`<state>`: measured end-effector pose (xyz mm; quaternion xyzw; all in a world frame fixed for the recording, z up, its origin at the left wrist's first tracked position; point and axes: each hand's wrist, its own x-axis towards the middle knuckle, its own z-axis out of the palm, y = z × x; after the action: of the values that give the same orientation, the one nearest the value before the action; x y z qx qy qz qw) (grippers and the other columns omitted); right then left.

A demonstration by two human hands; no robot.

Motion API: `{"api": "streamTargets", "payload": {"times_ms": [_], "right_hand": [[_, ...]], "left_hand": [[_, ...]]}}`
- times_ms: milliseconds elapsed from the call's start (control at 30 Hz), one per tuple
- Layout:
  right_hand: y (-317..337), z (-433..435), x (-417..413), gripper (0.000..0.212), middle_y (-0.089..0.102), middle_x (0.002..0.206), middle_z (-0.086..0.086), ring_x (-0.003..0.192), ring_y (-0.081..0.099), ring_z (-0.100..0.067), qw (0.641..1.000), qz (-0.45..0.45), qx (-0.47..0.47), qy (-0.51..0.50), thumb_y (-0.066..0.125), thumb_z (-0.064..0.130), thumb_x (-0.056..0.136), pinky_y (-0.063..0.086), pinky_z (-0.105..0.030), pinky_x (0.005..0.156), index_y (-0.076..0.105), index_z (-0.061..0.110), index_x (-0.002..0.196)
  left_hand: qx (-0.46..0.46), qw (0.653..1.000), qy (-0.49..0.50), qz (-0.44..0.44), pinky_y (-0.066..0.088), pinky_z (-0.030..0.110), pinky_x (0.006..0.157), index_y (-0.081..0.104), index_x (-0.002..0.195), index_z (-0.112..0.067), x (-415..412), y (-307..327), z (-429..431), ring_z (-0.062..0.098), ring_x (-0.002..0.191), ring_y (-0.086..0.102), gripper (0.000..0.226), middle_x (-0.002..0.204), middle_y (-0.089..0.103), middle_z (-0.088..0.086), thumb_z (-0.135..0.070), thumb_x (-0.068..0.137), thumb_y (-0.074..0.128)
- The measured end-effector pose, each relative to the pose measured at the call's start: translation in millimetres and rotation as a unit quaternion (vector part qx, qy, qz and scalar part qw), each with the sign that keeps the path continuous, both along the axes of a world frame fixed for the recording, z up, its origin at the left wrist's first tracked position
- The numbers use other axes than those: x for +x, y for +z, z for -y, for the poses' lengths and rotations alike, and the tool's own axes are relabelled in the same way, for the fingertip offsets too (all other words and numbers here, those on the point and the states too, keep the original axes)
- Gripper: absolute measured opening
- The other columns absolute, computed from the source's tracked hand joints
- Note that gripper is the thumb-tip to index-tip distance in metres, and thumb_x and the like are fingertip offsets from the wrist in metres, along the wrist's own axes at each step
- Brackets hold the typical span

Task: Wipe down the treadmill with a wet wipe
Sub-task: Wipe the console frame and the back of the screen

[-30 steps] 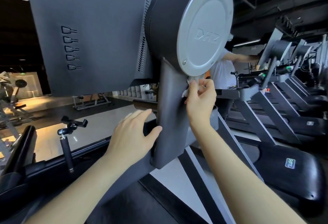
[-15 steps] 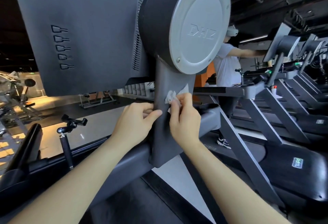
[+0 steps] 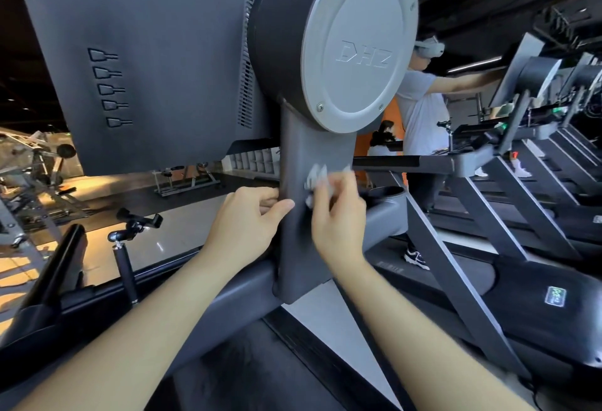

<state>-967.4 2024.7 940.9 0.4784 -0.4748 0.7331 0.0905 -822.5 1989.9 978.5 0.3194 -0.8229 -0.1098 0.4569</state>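
Observation:
I face the back of the treadmill's console: a big grey screen housing point(image 3: 156, 52) and a round silver cap point(image 3: 361, 49) on top of a grey upright post point(image 3: 312, 241). My right hand point(image 3: 338, 215) presses a crumpled white wet wipe point(image 3: 316, 177) against the post's face, about halfway up; the hand is blurred. My left hand point(image 3: 250, 221) grips the post's left edge, thumb on the front and fingers curled behind it.
A black phone-holder rod point(image 3: 125, 264) stands on the left rail. A dark handrail point(image 3: 55, 277) runs at lower left. A row of treadmills point(image 3: 521, 202) stretches to the right, with a person in a white shirt point(image 3: 420, 117) on the nearest one. Gym racks stand far left.
My right hand has slid the wipe down the post from just under the round cap to mid-height. My left hand has moved up from the post's lower edge and now grips it.

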Motion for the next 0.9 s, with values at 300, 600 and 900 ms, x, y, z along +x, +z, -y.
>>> {"api": "streamTargets", "payload": {"times_ms": [300, 600, 900], "right_hand": [[60.8, 7.4, -38.2, 0.009, 0.069, 0.067, -0.012, 0.063, 0.06, -0.017, 0.969, 0.199, -0.1, 0.106, 0.064, 0.016, 0.091, 0.049, -0.038, 0.067, 0.062, 0.009, 0.086], [-33.1, 1.5, 17.9, 0.02, 0.056, 0.067, -0.003, 0.061, 0.048, -0.009, 0.995, 0.075, -0.002, 0.067, 0.056, 0.014, 0.101, 0.042, -0.028, 0.062, 0.05, 0.021, 0.084], [41.3, -10.0, -20.1, 0.01, 0.063, 0.073, 0.011, 0.066, 0.058, -0.007, 0.995, 0.04, -0.061, 0.062, 0.066, 0.017, 0.097, 0.049, -0.025, 0.068, 0.06, 0.012, 0.09]], "left_hand": [[0.018, 1.0, -0.007, -0.01, 0.051, 0.013, 0.079, 0.078, 0.089, -0.029, -1.0, 2.4, -1.2, -0.013, 0.081, 0.067, 0.009, 0.081, 0.071, -0.032, -0.026, 0.094, 0.071], [0.005, 1.0, -0.009, -0.011, 0.053, 0.02, 0.08, 0.077, 0.089, -0.012, 0.4, -0.6, 1.7, -0.003, 0.083, 0.069, 0.017, 0.081, 0.074, -0.019, -0.027, 0.094, 0.071], [0.034, 0.999, -0.021, -0.02, 0.056, 0.025, 0.088, 0.076, 0.084, -0.034, -1.2, 2.3, 3.3, -0.01, 0.083, 0.069, 0.012, 0.082, 0.073, -0.029, -0.027, 0.093, 0.073]]}}
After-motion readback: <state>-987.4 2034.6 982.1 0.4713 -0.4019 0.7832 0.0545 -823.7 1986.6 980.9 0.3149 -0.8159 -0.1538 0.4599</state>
